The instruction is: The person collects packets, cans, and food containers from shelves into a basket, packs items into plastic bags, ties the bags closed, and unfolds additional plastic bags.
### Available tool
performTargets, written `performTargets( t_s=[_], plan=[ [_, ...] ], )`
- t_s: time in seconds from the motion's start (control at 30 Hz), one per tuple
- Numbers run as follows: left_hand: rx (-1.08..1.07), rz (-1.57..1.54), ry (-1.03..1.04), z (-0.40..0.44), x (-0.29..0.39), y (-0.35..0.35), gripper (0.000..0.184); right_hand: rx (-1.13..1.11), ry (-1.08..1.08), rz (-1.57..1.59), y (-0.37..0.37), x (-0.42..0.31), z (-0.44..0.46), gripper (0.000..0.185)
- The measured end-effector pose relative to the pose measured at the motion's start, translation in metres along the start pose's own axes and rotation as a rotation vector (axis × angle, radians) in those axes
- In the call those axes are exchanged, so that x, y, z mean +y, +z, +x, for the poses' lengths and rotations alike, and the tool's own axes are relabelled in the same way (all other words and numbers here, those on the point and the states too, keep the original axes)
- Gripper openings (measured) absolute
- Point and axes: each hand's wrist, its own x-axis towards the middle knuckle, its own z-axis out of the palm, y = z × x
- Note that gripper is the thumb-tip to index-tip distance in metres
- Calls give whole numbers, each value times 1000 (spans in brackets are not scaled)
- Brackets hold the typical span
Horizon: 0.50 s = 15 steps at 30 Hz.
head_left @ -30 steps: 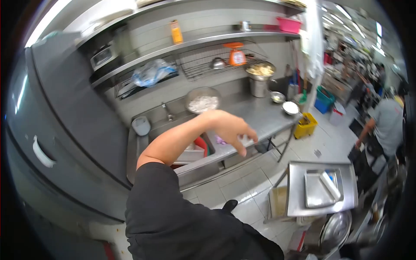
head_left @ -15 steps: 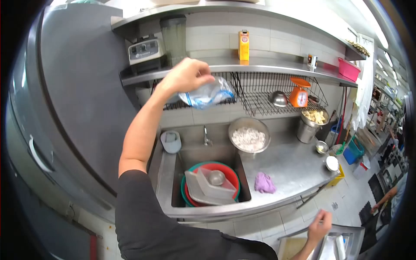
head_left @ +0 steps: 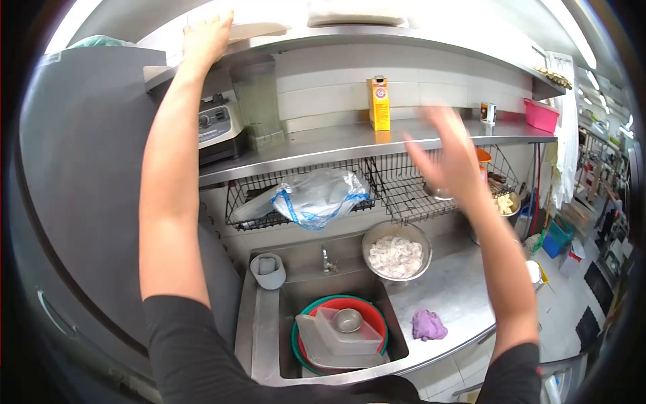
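Note:
My left hand (head_left: 207,39) is raised to the top shelf (head_left: 296,42) at its left end, fingers stretched upward beside a flat pale item (head_left: 257,30). I see nothing held in it. Blurred by motion, my right hand (head_left: 449,158) is up in front of the wire rack's right part, thumb and fingers apart, with nothing in it. A clear plastic bag with blue stripes (head_left: 321,192) lies on the wire rack (head_left: 397,209). Behind my right hand, an orange scale (head_left: 482,158) is mostly hidden.
A blender (head_left: 256,101) and a yellow carton (head_left: 379,104) stand on the middle shelf. Below, a steel bowl of whitish pieces (head_left: 397,259) rests beside the sink (head_left: 289,296), which holds red and green basins and plastic containers. A purple cloth (head_left: 428,325) lies on the counter.
My left hand has let go of the plastic bag, now on the wire rack, and risen to the top shelf. My right hand has come up from the lower right to the rack.

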Motion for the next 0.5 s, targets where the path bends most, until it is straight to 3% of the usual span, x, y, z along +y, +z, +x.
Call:
performTargets(
  t_s=[0.07,0.13,0.23,0.33,0.4,0.43,0.5],
  plan=[
    [-38,15,3,-1,1,-4,50,132,-205,-283,52,57,118,60],
    [-81,40,13,0,-1,-6,53,-38,-75,-557,86,87,196,65],
    [-154,-55,-14,-3,2,-5,54,-398,130,-681,120,116,232,70],
    [-64,-77,-43,-7,7,-3,55,-481,170,-709,125,130,238,75],
    [209,-42,-58,-16,13,-6,51,-464,157,-723,116,131,242,79],
    [197,-51,-62,-20,16,-1,51,-457,150,-728,111,131,243,81],
    [736,40,-112,-23,24,-1,44,-419,131,-737,93,129,249,84]
  ],
)
